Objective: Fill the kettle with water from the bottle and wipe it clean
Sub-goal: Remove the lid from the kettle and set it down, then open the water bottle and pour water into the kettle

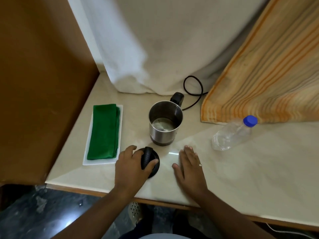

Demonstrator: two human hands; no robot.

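The lid (149, 161) is gripped by the left hand (132, 167), fingers curled over its ribbed handle, low at the counter (241, 178) just in front of the kettle (164, 124). The right hand (189, 165) is laid flat and open on the counter right of the lid, holding nothing. The kettle is seen uncovered and upright. The capped bottle (233, 134) is well right of the kettle, the green cloth (104, 131) on a tray left of it. Opening appears done; next the bottle must be fetched and uncapped for pouring.
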